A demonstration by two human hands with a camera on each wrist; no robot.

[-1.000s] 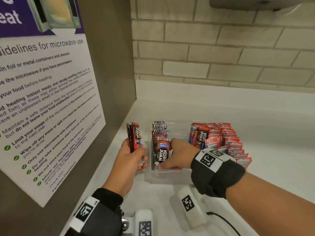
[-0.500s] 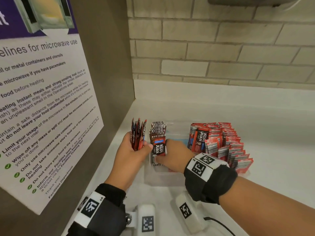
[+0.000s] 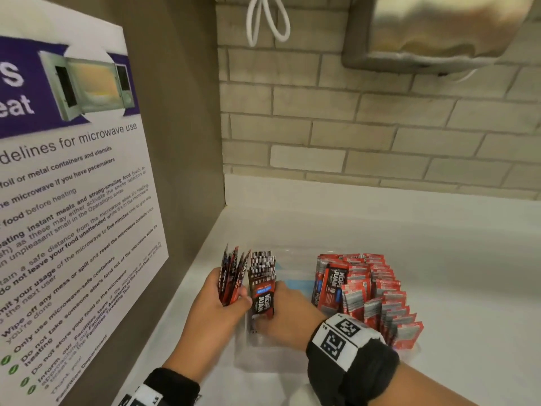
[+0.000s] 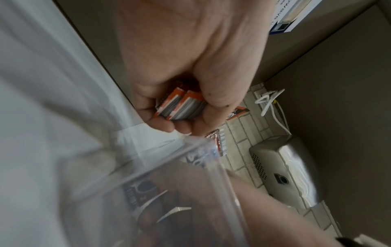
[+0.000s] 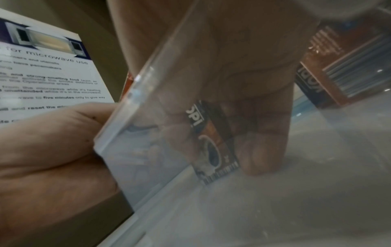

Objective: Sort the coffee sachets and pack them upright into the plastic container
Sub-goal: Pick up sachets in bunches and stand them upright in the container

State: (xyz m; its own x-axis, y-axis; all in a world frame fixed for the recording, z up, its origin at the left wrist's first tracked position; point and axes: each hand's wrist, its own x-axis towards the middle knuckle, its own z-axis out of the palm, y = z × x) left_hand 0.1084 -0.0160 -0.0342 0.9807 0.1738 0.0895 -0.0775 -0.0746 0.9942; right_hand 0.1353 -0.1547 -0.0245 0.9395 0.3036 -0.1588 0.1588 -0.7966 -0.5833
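- Left hand (image 3: pixel 218 306) grips a fanned bunch of sachets (image 3: pixel 232 278) beside the container (image 3: pixel 257 351).
- Right hand (image 3: pixel 288 313) pinches one sachet (image 3: pixel 263 300) in the left row.
- Seat it upright, snug against the row, before releasing.

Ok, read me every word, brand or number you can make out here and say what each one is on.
"KOPI JUAN": dark sachet at the front of the left row in the clear plastic container, where the right hand is.
"KOPI JUAN 9": sachet fronting the red rows.
"delines for microwave use": wall poster, heading cut off.
"five minutes": poster body.
Sachets in the left hand: unreadable.
Wrist markers: patterns only.
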